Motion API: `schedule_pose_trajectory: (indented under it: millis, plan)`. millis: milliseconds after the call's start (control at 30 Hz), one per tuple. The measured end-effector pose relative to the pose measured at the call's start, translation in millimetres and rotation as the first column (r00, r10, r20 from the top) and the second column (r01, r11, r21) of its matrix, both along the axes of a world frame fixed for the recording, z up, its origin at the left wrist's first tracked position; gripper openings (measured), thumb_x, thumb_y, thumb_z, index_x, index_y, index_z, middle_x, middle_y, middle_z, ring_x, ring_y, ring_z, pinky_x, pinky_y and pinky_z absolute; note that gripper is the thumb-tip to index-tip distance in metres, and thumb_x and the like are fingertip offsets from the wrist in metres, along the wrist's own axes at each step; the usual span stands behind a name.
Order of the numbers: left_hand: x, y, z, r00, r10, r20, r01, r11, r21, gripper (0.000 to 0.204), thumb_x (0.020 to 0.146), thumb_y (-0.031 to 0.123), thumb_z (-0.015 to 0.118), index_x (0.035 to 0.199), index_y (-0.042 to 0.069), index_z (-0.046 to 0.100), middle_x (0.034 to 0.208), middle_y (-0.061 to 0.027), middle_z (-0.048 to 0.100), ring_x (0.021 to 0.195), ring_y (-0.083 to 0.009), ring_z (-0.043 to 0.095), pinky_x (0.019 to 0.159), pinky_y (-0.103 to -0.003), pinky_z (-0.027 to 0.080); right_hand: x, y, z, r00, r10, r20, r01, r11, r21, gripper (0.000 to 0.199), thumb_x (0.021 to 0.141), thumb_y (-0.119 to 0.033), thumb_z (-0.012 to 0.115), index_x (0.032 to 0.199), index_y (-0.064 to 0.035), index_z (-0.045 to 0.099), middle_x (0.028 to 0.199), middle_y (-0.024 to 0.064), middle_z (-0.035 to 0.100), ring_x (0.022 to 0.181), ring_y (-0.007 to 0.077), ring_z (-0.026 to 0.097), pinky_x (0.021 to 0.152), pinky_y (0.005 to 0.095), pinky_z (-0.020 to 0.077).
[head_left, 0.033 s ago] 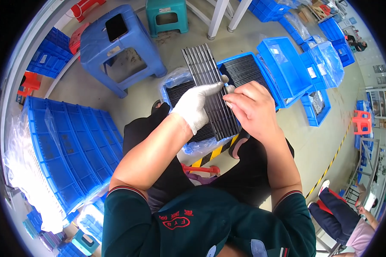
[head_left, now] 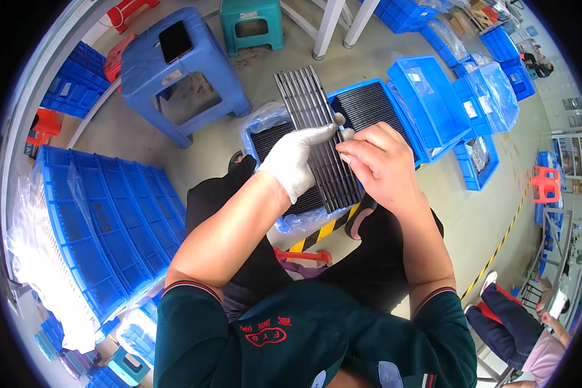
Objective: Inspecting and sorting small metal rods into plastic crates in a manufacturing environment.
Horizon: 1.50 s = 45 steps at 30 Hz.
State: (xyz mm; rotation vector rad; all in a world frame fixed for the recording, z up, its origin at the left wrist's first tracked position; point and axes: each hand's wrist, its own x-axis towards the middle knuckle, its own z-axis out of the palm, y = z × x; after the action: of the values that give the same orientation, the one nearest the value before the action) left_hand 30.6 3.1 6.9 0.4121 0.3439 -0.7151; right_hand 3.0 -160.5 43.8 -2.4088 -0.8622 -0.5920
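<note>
- Item in hand: a flat row of slim, dark, metallic-looking rods with lighter bands [head_left: 304, 97], side by side and tilted, located above a plastic-lined bin of dark rods [head_left: 268, 139] between the knees.
- Left hand, in a white knitted-looking glove [head_left: 291, 158]: closed firmly on the row, its thumb across the upper face.
- Right hand, bare [head_left: 385, 165]: at the row's right edge, thumb and fingers drawn to a narrow pinch – whether a rod is caught between them cannot be told.
- Step in hand, as judged: fingering the edge of the row while the other hand carries it; handling, checking and straightening look alike here.
- Next move, as judged: it calls for a steady left grip and light right fingertips, since a loosened row could fan out or shed rods.
- Just beyond the row, right: a blue rectangular plastic bin [head_left: 355, 86] containing more dark rods; beside it, a stack of blue plastic trays [head_left: 427, 97].
- Farther out: a blue plastic stool [head_left: 207, 39] bearing a flat black device [head_left: 175, 41]; at left, tall stacked blue crates [head_left: 110, 200] – partly under clear film.
</note>
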Motion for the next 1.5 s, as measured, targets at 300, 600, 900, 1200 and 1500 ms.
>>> schedule_pose_trajectory:
  millis: [300,600,900,1200,1500]
  plan:
    - [0.9,-0.3,2.5,1.000,0.017,0.022,-0.018,0.999,0.035,0.017,0.095,0.008,0.046,0.107,0.004,0.056,0.095,-0.0120,0.061,0.088,-0.0235,0.062,0.080,-0.037,0.052,0.5,-2.3,1.1,0.996,0.000,-0.091,0.013,0.989,0.147,0.019,0.066,-0.002,0.073,0.085,-0.0070,0.069,0.078,0.0045,0.060,0.072,0.0206,0.057,0.062,0.0307,0.0452]
    - [0.9,0.9,2.0,1.000,0.009,0.017,-0.010,1.000,0.022,0.019,0.095,0.008,0.046,0.109,0.003,0.057,0.095,-0.0126,0.062,0.088,-0.0240,0.062,0.080,-0.037,0.052,0.7,-0.9,-3.5,0.995,-0.004,-0.097,0.016,0.992,0.124,0.018,0.067,-0.001,0.073,0.084,-0.0068,0.068,0.078,0.0047,0.060,0.072,0.0210,0.057,0.062,0.0305,0.0456]
    - [0.4,2.3,3.6,1.000,0.013,0.000,-0.013,0.999,0.031,0.019,0.094,0.008,0.047,0.109,0.004,0.058,0.095,-0.0124,0.062,0.089,-0.0238,0.062,0.080,-0.037,0.052,0.6,0.8,-2.6,0.996,0.009,-0.086,0.002,0.991,0.133,0.018,0.067,-0.001,0.072,0.084,-0.0068,0.068,0.078,0.0050,0.060,0.072,0.0211,0.057,0.061,0.0304,0.0452]
    - [-0.3,2.5,-3.5,0.999,0.004,0.047,-0.005,1.000,0.021,0.020,0.093,0.007,0.047,0.108,0.003,0.060,0.097,-0.0123,0.062,0.091,-0.0241,0.062,0.082,-0.036,0.052,0.5,4.7,-1.8,0.997,0.015,-0.082,-0.012,0.999,0.033,0.017,0.065,-0.005,0.073,0.080,-0.0093,0.067,0.079,0.0028,0.060,0.073,0.0216,0.058,0.061,0.0322,0.0485]
    - [-1.2,2.0,-1.2,0.999,0.015,0.046,-0.015,1.000,-0.007,0.020,0.094,0.008,0.047,0.110,0.003,0.058,0.098,-0.0124,0.061,0.091,-0.0242,0.061,0.082,-0.037,0.051,-2.5,5.1,1.8,0.995,-0.015,-0.094,0.030,0.987,0.156,0.017,0.065,-0.005,0.074,0.081,-0.0091,0.067,0.078,0.0033,0.060,0.073,0.0218,0.058,0.061,0.0319,0.0481]
